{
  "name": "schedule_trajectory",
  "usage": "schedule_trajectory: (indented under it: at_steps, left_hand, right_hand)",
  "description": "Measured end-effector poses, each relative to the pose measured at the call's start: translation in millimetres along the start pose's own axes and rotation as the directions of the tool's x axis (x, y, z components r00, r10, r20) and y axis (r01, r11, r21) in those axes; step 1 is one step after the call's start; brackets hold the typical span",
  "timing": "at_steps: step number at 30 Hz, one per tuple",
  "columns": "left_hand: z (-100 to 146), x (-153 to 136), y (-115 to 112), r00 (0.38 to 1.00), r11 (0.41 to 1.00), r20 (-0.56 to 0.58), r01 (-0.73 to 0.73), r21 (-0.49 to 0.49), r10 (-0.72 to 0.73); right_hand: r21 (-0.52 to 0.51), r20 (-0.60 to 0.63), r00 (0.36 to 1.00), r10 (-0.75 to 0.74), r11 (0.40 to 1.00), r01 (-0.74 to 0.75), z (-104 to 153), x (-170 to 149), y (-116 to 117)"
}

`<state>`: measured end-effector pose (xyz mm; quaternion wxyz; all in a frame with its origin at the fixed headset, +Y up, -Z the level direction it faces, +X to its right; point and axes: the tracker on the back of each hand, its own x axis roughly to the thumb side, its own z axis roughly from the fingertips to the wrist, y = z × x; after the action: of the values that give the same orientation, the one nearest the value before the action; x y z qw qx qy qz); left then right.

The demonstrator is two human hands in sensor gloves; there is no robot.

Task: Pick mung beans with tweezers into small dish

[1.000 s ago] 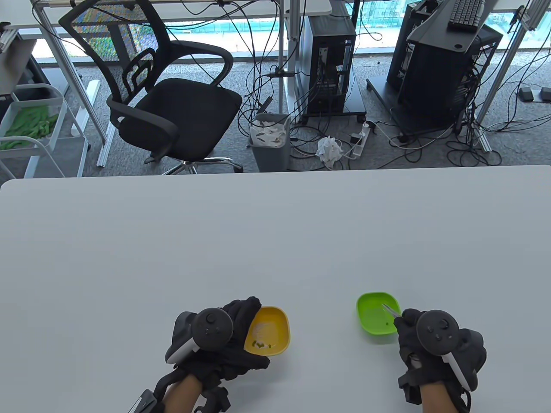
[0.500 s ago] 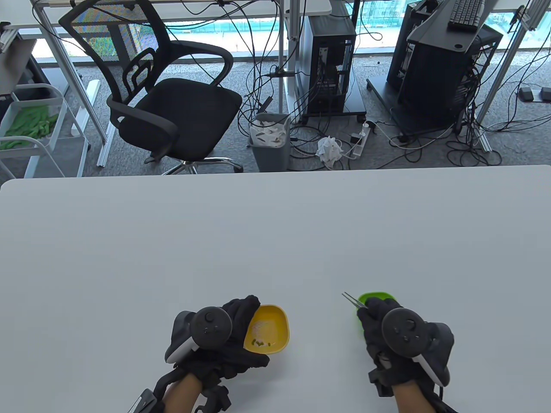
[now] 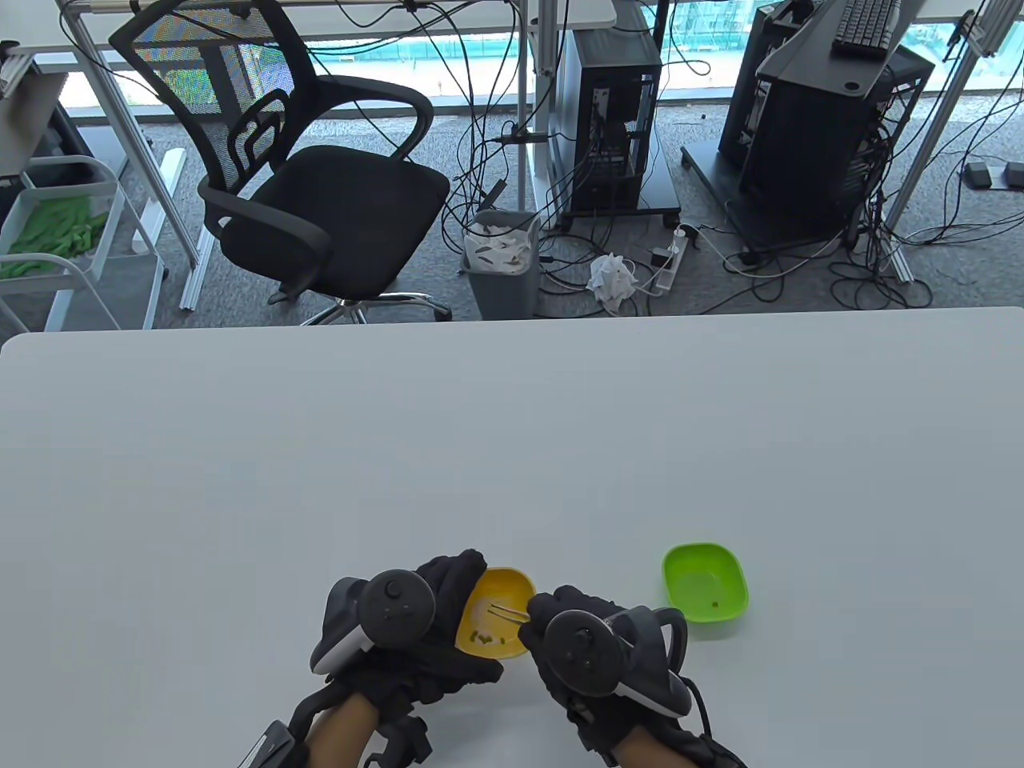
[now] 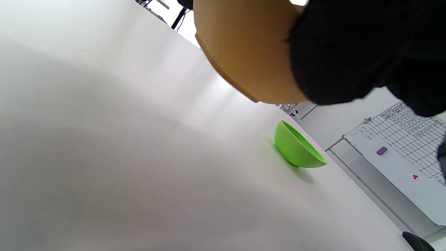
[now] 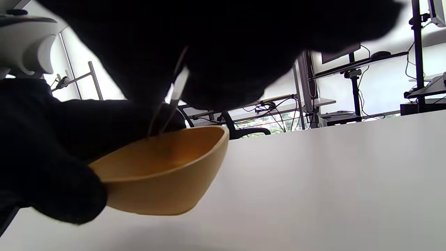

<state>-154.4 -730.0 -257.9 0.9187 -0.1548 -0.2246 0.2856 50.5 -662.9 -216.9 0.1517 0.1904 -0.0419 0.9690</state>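
My left hand [image 3: 424, 624] grips the yellow dish [image 3: 490, 632] by its left rim and holds it tilted; its underside shows in the left wrist view [image 4: 244, 52] and the right wrist view [image 5: 163, 174]. Several mung beans [image 3: 483, 638] lie in its near part. My right hand [image 3: 584, 640] pinches metal tweezers [image 3: 506, 613], their tips inside the yellow dish; they also show in the right wrist view [image 5: 174, 101]. The green dish [image 3: 704, 590] stands on the table to the right with one bean [image 3: 716, 604] in it, apart from both hands. It also shows in the left wrist view [image 4: 296, 146].
The white table [image 3: 512, 448] stretches far beyond the dishes. Past its far edge stand an office chair [image 3: 312, 192], a grey bin [image 3: 501, 264], computer towers [image 3: 612, 120] and loose cables on the floor.
My right hand moved left with the tweezers, from over the green dish to the yellow dish. The green dish now stands uncovered. My left hand and the yellow dish stayed put.
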Motion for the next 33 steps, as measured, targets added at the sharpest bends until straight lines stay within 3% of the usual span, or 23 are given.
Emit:
schedule_trajectory:
  at_steps: [6, 33]
  left_hand:
    - [-0.2, 0.4, -0.8, 1.000, 1.000, 0.001, 0.006, -0.001, -0.006]
    - [-0.6, 1.9, -4.0, 1.000, 0.999, 0.005, 0.029, -0.018, -0.029]
  right_hand:
    - [0.079, 0.039, 0.996, 0.077, 0.994, -0.080, -5.6, 11.5, 12.7]
    - [0.129, 0.062, 0.990, 0.127, 0.983, -0.134, -9.5, 21.3, 23.1]
